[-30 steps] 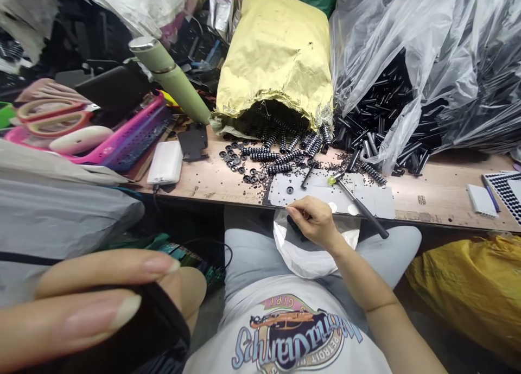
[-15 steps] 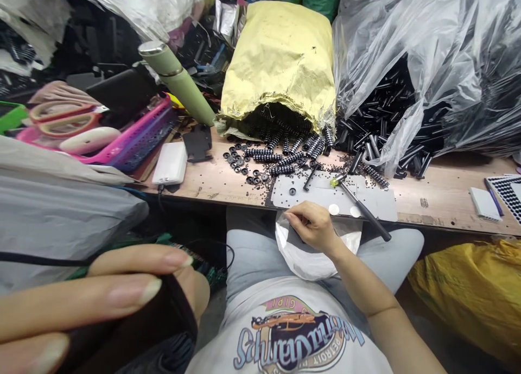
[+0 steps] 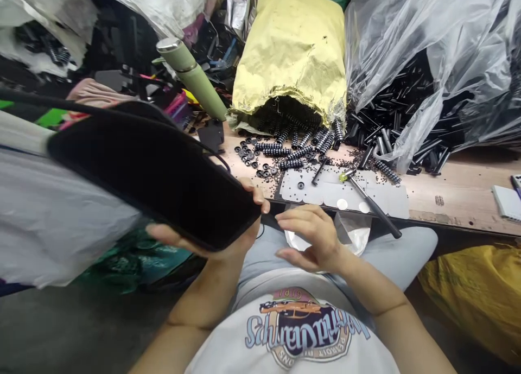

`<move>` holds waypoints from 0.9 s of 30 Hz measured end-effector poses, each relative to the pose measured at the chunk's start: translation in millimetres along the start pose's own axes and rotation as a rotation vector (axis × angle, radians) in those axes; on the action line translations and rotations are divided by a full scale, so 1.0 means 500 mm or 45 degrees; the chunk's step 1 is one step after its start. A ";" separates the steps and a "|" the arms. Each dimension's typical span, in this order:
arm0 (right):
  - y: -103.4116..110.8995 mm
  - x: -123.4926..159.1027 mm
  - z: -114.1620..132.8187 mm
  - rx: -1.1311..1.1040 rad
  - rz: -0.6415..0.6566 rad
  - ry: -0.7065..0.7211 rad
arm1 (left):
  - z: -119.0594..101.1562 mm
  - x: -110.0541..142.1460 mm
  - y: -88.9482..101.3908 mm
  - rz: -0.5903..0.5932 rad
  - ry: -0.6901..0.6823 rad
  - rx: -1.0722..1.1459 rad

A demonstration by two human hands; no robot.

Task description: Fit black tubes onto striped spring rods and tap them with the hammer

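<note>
A smartphone (image 3: 158, 173) with a dark screen fills the left of the view, tilted, and my left hand (image 3: 236, 238) is wrapped round its lower end. A black cable (image 3: 61, 103) runs by its upper edge. Just right of the phone, apart from it, my right hand (image 3: 311, 235) is over my lap with fingers stretched out and nothing in them. Beyond it, a hammer (image 3: 370, 203) with a yellow-green tip lies across a grey sheet (image 3: 329, 192), near a small black rod (image 3: 319, 171) and a small black ring (image 3: 300, 185).
A yellow sack (image 3: 291, 48) spills ridged black rollers (image 3: 295, 164) onto the wooden bench (image 3: 427, 195). Black tubes (image 3: 386, 100) fill a clear plastic bag (image 3: 456, 48) on the right. A green flask (image 3: 195, 78) leans at the back left. A white bag (image 3: 358, 235) rests on my lap.
My left hand has moved away from the camera and toward the bench, and the phone now shows in it. My right hand has opened from a closed pose. The view has shifted slightly left.
</note>
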State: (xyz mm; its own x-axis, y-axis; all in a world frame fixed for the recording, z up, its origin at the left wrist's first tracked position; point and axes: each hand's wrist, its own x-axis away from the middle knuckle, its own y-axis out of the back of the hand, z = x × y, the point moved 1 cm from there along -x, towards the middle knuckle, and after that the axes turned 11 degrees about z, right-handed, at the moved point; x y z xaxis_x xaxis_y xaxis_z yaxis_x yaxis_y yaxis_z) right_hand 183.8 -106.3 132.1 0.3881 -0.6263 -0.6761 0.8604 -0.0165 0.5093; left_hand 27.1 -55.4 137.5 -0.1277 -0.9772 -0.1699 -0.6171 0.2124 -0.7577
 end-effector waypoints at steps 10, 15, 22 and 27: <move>-0.062 -0.026 -0.021 0.178 0.285 -0.070 | 0.025 0.002 0.036 -0.145 0.150 -0.066; -0.074 -0.024 -0.031 0.141 0.350 -0.126 | 0.029 0.009 0.050 -0.175 0.109 -0.063; -0.052 -0.009 -0.054 0.001 0.252 -0.238 | 0.022 0.044 0.160 -0.096 0.358 -0.068; -0.100 -0.009 -0.071 -0.124 0.336 -0.217 | -0.010 0.045 0.233 -0.293 0.423 -0.123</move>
State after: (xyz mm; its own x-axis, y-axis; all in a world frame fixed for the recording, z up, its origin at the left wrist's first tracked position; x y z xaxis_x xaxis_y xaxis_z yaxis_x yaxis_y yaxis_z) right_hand 150.9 -75.2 90.8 0.5484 -0.7205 -0.4244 0.7681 0.2334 0.5963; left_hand -51.6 -52.5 48.4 -0.2120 -0.9518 0.2217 -0.7267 0.0019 -0.6869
